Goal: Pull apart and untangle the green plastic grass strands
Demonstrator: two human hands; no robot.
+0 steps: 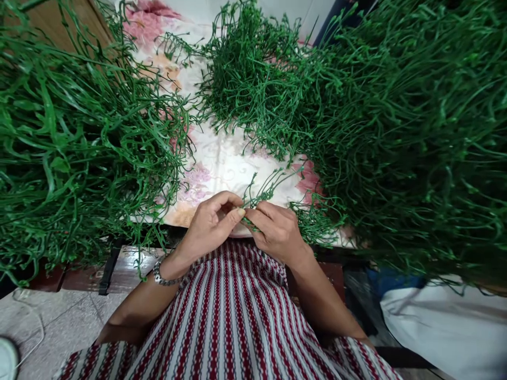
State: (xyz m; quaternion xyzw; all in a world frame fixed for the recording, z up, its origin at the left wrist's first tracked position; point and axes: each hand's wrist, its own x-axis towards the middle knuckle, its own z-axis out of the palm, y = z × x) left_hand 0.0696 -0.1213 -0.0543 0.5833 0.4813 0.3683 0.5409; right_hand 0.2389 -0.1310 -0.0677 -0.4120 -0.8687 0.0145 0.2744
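Observation:
My left hand (212,224) and my right hand (277,227) meet at the near edge of the flowered cloth (225,158). Thin green stems (271,184) run between them, their budded tips fanning out above the knuckles toward the upper right. The left thumb and forefinger pinch the stems; the right fingers are curled round them. A leafy green heap (79,142) lies on the left. Behind the hands is a pile of budded stems (261,79), joining a larger heap (415,132) on the right.
Wooden slats (130,269) show below the cloth's left part. A white bag or cloth (447,322) lies at lower right. On the floor at lower left are a white cable (41,332) and part of a round object (7,359). A wooden panel (63,24) stands at upper left.

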